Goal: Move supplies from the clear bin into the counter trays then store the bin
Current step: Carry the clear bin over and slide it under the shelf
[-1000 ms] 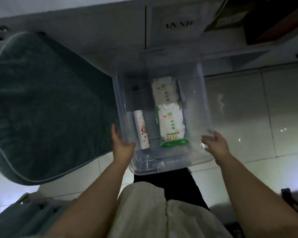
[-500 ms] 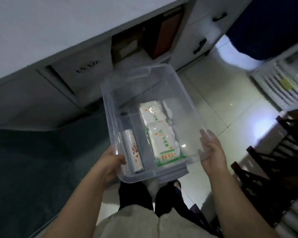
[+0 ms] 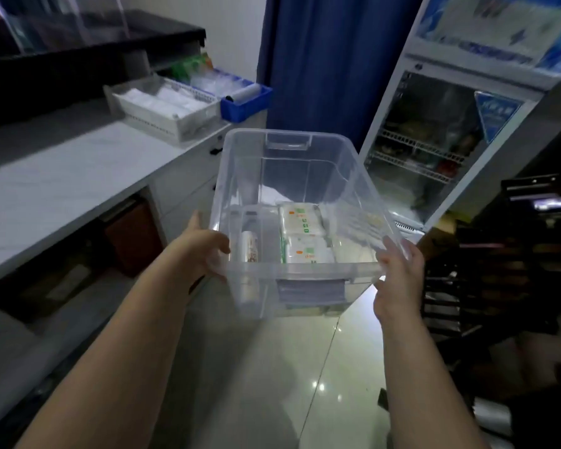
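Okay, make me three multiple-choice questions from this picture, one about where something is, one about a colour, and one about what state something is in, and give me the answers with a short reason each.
1. Where do the white tray and the tray next to it sit?
A. At the far end of the counter
B. On the floor
C. Inside the fridge

2. What colour is the tray beside the white one?
A. Red
B. Blue
C. Yellow

3. What is the state of the clear bin?
A. Resting on the counter
C. Lying upside down on the floor
B. Held in the air by both hands

Answers:
1. A, both trays stand side by side on the counter top near its far end.
2. B, its walls are plainly blue.
3. B, the left hand and right hand grip its near corners above the floor, with white packets and a small tube inside.
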